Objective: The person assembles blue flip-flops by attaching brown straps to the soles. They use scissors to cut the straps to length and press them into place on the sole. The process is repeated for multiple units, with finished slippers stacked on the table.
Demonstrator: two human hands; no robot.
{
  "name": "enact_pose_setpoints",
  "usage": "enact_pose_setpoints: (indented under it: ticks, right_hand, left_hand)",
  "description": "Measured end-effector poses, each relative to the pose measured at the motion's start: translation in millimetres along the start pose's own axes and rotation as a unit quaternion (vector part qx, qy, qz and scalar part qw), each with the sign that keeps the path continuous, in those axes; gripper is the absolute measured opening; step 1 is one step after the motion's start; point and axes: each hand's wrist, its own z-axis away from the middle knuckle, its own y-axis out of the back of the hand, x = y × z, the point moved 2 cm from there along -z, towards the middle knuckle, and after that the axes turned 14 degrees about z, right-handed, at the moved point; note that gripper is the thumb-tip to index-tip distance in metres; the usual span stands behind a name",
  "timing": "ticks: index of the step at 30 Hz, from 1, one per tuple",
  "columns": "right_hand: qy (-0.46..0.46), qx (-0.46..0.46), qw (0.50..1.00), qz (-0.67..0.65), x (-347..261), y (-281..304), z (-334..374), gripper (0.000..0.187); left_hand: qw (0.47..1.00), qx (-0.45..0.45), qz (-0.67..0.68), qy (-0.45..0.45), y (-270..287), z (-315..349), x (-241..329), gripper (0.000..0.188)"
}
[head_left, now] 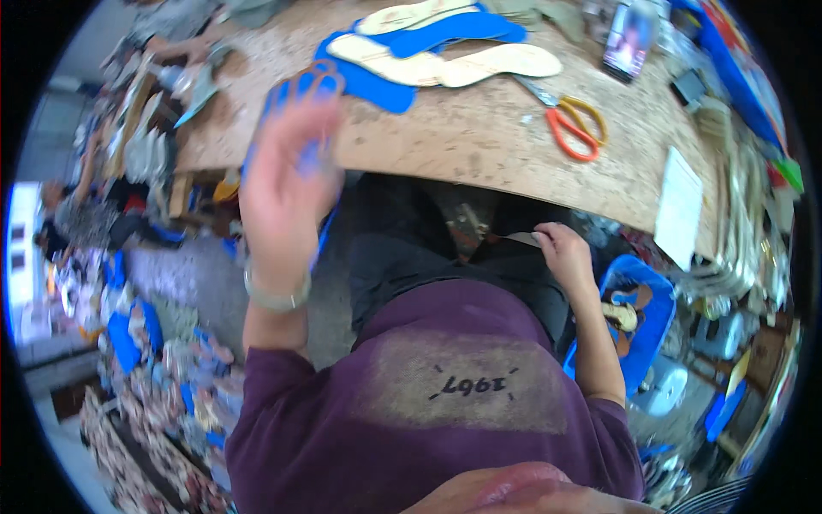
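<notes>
My left hand (291,171) is raised at the table's front edge, smeared by motion. Bright blue sheet material (323,240) shows around and behind it; whether the fingers grip it cannot be made out. Low over my lap, my right hand (565,255) has its fingers closed on a thin pale flat piece (520,238), mostly hidden. Beyond my left hand lie cream insole-shaped pieces (501,63) on blue sheets (390,96). Scissors (575,124) with one orange and one yellow handle rest on the table, their blades touching the nearest cream piece.
The worn wooden table (462,141) spans the front. A phone (629,43) with a lit screen stands at the back right; a white card (679,208) lies at the right edge. A blue crate (659,321) sits beside my right arm. Scrap heaps (163,411) cover the left floor. Another person (90,214) is far left.
</notes>
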Motion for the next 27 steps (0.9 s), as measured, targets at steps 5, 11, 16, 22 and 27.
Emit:
enact_pose_setpoints:
  ticks: [5,11,16,22,27]
  right_hand:
    - [-0.037,-0.080,0.986,0.142,28,-28,49,0.048]
    - [-0.102,0.012,0.986,0.133,21,-34,78,0.046]
    - [-0.098,0.033,0.988,0.116,22,-27,69,0.023]
    - [-0.080,-0.035,0.975,-0.206,-27,26,22,0.018]
    - [0.073,-0.104,0.914,-0.386,-101,93,1,0.016]
  left_hand:
    - [0.785,-0.535,0.308,-0.055,-105,46,60,0.025]
    - [0.768,-0.503,0.377,-0.122,-136,49,88,0.031]
    - [0.781,-0.516,0.228,-0.266,-111,36,100,0.031]
    - [0.855,-0.515,0.053,-0.013,-96,55,50,0.032]
    - [0.712,-0.206,0.449,0.500,-113,93,-87,0.070]
